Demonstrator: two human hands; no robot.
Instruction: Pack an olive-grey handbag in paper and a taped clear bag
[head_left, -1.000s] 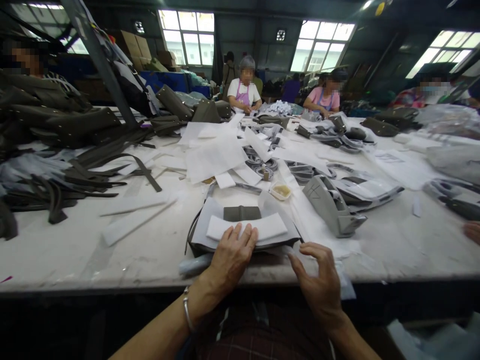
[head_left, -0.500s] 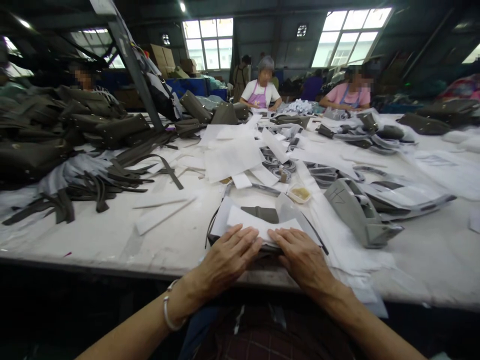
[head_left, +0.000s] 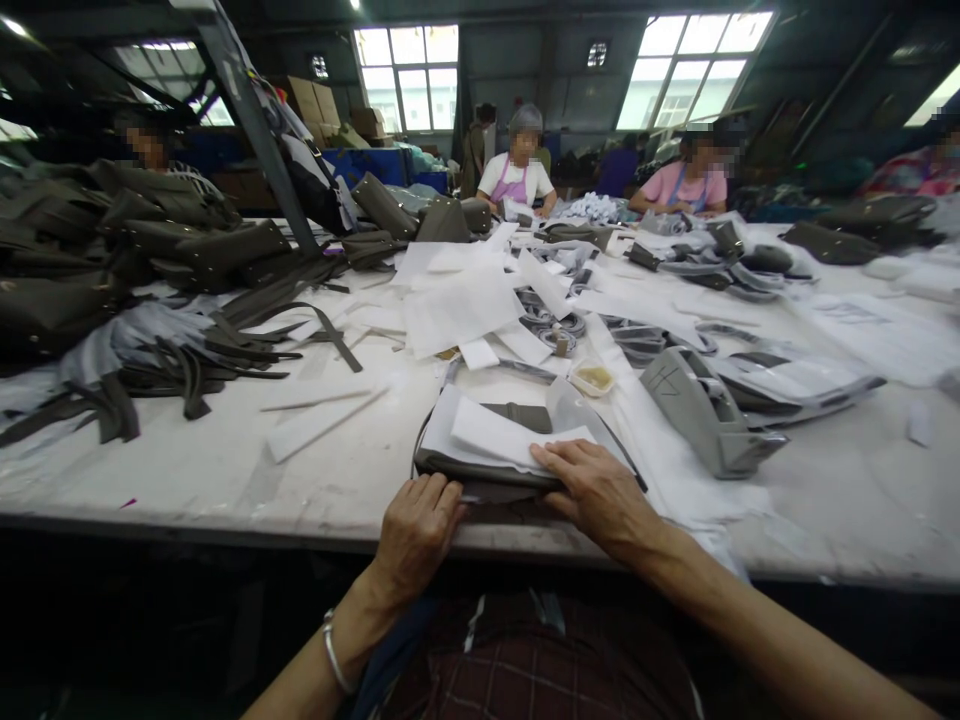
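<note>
Left hand (head_left: 416, 530): fingers together, bent onto grey bag (head_left: 480, 468), table's (head_left: 225, 480) near edge.
Right hand (head_left: 600, 490): fingers together, flat on white sheet (head_left: 491, 435).

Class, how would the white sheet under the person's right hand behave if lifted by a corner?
Probably floppy: the white sheet looks thin and drapes over the grey bag. Likely light and apt to slide; the right hand presses on it.

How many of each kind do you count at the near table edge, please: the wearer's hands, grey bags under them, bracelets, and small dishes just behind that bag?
hands: 2 (left hand, right hand)
grey bag: 1
bracelet: 1
small dish: 1
Total: 5
</note>
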